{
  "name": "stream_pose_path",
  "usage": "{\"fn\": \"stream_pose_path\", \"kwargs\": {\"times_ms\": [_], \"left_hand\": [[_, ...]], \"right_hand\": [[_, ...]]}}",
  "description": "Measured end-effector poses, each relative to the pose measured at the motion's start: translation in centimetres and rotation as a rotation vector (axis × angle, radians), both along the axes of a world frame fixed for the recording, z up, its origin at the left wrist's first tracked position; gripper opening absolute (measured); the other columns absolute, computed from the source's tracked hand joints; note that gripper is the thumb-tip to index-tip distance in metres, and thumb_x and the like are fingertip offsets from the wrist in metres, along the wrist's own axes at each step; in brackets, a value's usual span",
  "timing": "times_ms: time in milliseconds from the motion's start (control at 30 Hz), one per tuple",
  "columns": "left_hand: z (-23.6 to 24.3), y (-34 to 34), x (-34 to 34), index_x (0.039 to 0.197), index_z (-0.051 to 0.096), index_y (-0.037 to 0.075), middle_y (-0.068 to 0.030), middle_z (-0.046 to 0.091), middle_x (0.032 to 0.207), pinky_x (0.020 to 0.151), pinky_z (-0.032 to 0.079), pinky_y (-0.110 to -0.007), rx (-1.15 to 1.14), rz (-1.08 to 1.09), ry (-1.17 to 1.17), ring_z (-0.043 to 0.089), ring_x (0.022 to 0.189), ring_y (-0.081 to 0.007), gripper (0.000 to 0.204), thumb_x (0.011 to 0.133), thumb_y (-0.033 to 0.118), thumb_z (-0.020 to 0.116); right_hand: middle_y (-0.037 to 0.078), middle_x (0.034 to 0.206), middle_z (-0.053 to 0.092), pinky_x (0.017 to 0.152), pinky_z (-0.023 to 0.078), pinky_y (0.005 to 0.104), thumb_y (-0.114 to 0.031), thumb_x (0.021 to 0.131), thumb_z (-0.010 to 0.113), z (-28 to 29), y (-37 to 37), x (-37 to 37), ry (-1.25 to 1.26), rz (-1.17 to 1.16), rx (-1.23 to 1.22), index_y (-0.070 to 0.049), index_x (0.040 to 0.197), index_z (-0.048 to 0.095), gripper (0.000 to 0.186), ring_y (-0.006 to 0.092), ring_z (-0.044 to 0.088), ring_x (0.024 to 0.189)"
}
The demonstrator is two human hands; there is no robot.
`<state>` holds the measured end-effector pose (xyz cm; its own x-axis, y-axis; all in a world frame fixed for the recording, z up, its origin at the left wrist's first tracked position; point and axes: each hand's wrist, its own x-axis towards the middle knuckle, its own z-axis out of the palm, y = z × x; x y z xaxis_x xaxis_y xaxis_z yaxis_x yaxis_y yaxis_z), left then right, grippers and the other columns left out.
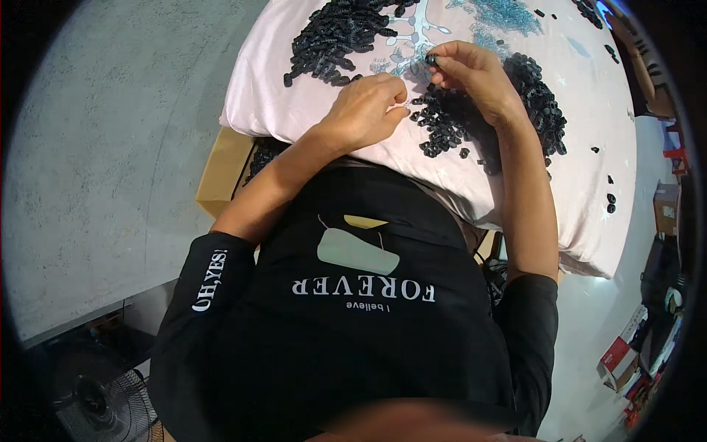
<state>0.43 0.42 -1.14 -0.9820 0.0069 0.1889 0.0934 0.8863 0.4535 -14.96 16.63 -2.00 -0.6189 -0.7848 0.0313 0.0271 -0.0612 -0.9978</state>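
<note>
My right hand (475, 77) pinches a small black plastic part (432, 60) between thumb and fingertips, just above the cloth. To its left, my left hand (366, 110) is closed with the thumb drawn up near the curled fingers. Whatever it may hold is too small or hidden to name. A loose pile of small black pieces (442, 131) lies below and between the hands. More of these pieces form a dense heap (541, 103) beside my right wrist. Beyond my left hand spreads a big heap of longer black ridged parts (335, 40).
A pale pink patterned cloth (287, 118) covers the table, with stray black pieces (611, 202) toward its right side. A cardboard box (224, 162) stands under the left edge. A fan (92, 394) is at lower left. Another person's arm (648, 66) shows at far right.
</note>
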Motion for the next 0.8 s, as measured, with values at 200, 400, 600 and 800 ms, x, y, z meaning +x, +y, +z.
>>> {"fn": "stream_pose_path", "kwargs": {"times_ms": [200, 400, 600, 800], "left_hand": [[-0.8, -0.4, -0.5, 0.089, 0.058, 0.001, -0.0160, 0.060, 0.086, 0.073, 0.047, -0.041, -0.026, -0.010, -0.011, 0.060, 0.081, -0.0339, 0.011, 0.088, 0.012, 0.056], [1.0, -0.3, -0.6, 0.087, 0.056, -0.001, -0.0158, 0.059, 0.082, 0.070, 0.046, -0.040, 0.074, -0.011, 0.095, 0.059, 0.076, -0.0314, 0.011, 0.089, 0.010, 0.054], [2.3, -0.6, -1.4, 0.087, 0.054, -0.001, -0.0136, 0.056, 0.077, 0.063, 0.045, -0.036, 0.138, -0.023, 0.198, 0.057, 0.068, -0.0262, 0.009, 0.088, 0.008, 0.056], [2.2, -0.5, -1.8, 0.087, 0.054, -0.001, -0.0131, 0.055, 0.076, 0.062, 0.044, -0.036, 0.107, -0.031, 0.235, 0.056, 0.066, -0.0241, 0.009, 0.088, 0.007, 0.057]], "right_hand": [[0.004, 0.087, 0.067, 0.068, 0.052, 0.0204, -0.011, 0.095, 0.058, 0.5, 0.0, 0.4, 0.029, -0.014, 0.025, 0.000, 0.107, 0.064, 0.017, 0.0084, 0.064, 0.073], [0.002, 0.088, 0.066, 0.073, 0.051, 0.0195, -0.013, 0.095, 0.058, 0.6, 0.1, 0.6, 0.021, 0.034, 0.058, 0.000, 0.111, 0.062, 0.020, 0.0071, 0.062, 0.076], [0.002, 0.087, 0.065, 0.075, 0.052, 0.0204, -0.012, 0.095, 0.058, 0.6, 0.1, 0.7, 0.030, 0.105, 0.069, 0.000, 0.111, 0.063, 0.021, 0.0069, 0.061, 0.075], [0.003, 0.087, 0.065, 0.075, 0.053, 0.0207, -0.011, 0.095, 0.058, 0.6, 0.0, 0.7, 0.027, 0.139, 0.060, 0.001, 0.111, 0.063, 0.021, 0.0071, 0.061, 0.075]]}}
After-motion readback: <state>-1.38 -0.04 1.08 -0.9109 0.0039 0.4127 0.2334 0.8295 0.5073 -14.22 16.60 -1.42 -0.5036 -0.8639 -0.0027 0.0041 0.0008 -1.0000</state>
